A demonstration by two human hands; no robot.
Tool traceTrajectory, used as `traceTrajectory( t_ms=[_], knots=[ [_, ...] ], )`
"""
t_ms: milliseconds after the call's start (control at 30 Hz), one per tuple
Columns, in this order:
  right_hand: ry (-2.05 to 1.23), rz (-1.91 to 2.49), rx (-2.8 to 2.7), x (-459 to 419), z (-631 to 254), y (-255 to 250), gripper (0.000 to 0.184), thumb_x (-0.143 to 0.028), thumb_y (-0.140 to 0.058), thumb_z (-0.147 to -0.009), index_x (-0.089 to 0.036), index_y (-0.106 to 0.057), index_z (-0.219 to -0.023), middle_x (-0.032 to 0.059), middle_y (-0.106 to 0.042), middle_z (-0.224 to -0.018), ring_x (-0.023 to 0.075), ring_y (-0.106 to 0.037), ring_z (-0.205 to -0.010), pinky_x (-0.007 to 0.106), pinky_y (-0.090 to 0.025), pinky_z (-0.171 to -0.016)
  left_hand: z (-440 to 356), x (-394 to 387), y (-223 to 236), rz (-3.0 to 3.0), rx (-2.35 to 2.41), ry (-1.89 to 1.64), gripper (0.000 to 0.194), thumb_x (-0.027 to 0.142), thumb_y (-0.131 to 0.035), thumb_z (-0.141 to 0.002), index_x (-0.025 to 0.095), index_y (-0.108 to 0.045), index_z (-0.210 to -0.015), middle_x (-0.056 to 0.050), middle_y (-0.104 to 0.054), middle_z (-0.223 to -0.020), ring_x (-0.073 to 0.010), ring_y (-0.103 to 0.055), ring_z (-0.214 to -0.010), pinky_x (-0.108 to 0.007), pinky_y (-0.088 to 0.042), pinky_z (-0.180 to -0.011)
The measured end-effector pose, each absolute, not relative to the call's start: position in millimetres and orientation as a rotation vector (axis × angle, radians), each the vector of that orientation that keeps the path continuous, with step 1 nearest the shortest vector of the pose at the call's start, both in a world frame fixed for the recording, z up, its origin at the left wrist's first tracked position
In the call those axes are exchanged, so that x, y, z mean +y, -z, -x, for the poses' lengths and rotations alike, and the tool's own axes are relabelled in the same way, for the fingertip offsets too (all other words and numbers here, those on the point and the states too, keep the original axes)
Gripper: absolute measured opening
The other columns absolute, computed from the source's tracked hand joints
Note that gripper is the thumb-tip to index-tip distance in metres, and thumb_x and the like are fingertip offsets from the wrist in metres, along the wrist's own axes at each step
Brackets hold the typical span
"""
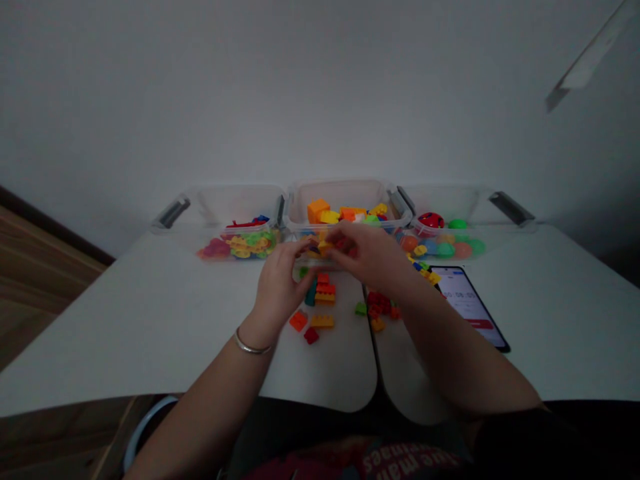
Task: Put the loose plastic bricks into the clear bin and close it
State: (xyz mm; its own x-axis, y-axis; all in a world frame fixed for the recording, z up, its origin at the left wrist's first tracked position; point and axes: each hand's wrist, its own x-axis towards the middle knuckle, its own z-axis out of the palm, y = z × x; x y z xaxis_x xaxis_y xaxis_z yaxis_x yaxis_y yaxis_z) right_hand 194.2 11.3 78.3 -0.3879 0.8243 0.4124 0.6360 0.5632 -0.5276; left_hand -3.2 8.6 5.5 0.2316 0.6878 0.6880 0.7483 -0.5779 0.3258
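Observation:
Both hands meet above the table in front of the middle bin. My right hand (367,253) has its fingers closed on a small yellow toy brick (325,245). My left hand (278,280) is curled beside it, the thumb below the fingers; a small dark piece (314,250) shows at its fingertips, too blurred to name. Under the hands stands a group of joined or touching bricks, orange (325,291) and teal (311,293). Nearer to me lie an orange-red brick (299,321), a yellow-orange brick (323,322) and a dark red brick (311,335).
Three clear bins line the wall: the left bin (240,193) with colourful toys, the middle bin (345,187) with bricks, the right bin (445,193) with balls. Red bricks (380,303) lie by the gap between tabletops. A phone (470,307) showing a timer lies right.

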Motion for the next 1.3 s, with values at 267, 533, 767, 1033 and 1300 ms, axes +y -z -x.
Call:
traceTrajectory(
  t_ms=[267,533,767,1033,1300],
  knots=[
    [0.242,1.482,-1.895,21,-252,-104,0.017,-0.03,-0.054,-0.09,-0.023,-0.066,-0.1,0.0075,-0.071,-0.097,0.0233,-0.064,-0.085,0.036,-0.044,-0.074,10,14,-2,2.408,-1.642,1.035,0.023,0.023,-0.055,-0.088,0.019,-0.062,-0.109,-0.008,-0.064,-0.103,-0.024,-0.061,-0.1,-0.041,-0.051,-0.09],
    [0.217,1.58,-1.925,40,-267,-90,0.018,-0.025,-0.057,-0.086,-0.023,-0.071,-0.096,0.0074,-0.073,-0.096,0.024,-0.064,-0.084,0.036,-0.044,-0.073,15,17,11,2.407,-1.761,0.822,0.024,0.018,-0.054,-0.083,0.02,-0.068,-0.103,-0.009,-0.065,-0.103,-0.026,-0.064,-0.096,-0.042,-0.054,-0.087],
    [0.264,1.622,-2.158,43,-262,-87,0.029,-0.03,-0.047,-0.09,-0.019,-0.073,-0.08,0.0112,-0.073,-0.084,0.0251,-0.063,-0.079,0.038,-0.044,-0.072,16,16,10,2.425,-1.794,0.662,0.024,0.019,-0.056,-0.083,0.02,-0.069,-0.104,-0.011,-0.067,-0.103,-0.0264,-0.064,-0.094,-0.041,-0.054,-0.084],
    [0.339,1.801,-2.259,39,-246,-89,0.041,-0.029,-0.034,-0.095,-0.016,-0.07,-0.081,0.0144,-0.073,-0.087,0.0258,-0.063,-0.079,0.036,-0.039,-0.069,14,13,4,2.42,-1.845,0.571,0.027,0.021,-0.057,-0.085,0.019,-0.068,-0.11,-0.011,-0.065,-0.108,-0.0257,-0.063,-0.099,-0.039,-0.054,-0.087],
    [0.317,1.826,-2.28,36,-244,-92,0.042,-0.03,-0.031,-0.096,-0.016,-0.07,-0.088,0.0133,-0.074,-0.094,0.0245,-0.064,-0.081,0.035,-0.038,-0.068,10,12,1,2.465,-1.919,0.367,0.024,0.022,-0.055,-0.087,0.019,-0.068,-0.107,-0.01,-0.062,-0.107,-0.0243,-0.061,-0.099,-0.036,-0.052,-0.086]
  ],
)
